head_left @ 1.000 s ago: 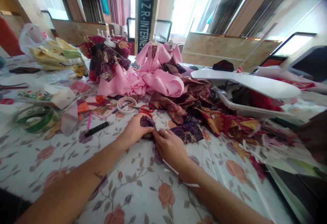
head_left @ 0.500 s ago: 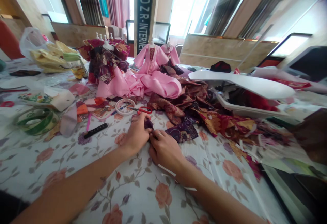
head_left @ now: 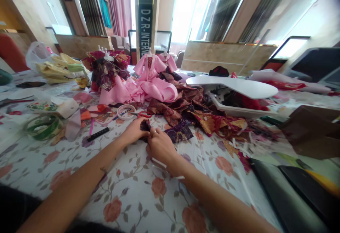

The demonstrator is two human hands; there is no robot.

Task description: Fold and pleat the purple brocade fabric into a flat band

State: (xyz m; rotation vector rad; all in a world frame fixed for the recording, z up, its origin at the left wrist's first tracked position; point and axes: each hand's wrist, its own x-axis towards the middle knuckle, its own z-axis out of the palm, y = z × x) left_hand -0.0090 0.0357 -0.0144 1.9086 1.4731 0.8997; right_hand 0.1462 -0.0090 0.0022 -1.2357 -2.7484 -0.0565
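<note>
So the main change over the last half second is the left hand [head_left: 135, 132]: its back was more over the bundle, and now it's rolled a bit so you can see the dark purple cloth [head_left: 145, 126] in the gap between thumb and index. The fingers have the cloth held there, and the right hand [head_left: 161, 146] looks like it's pinching the near edge right up against the left thumb, though its fingertips are mostly hidden. My read is that it's a small regrip on the same bit of cloth, so the work hasn't moved on much. The cloth is low over the surface [head_left: 130, 194], just this side of the red-handled scissors [head_left: 145, 114], which nobody's touching. A purple patterned piece [head_left: 182, 131] lies just past the right hand; can't tell if it's all one piece with the held bit. White strips [head_left: 159, 162] are still at the right wrist. The camera has shifted too, so more of the black folder [head_left: 276, 190] shows at lower right.
</note>
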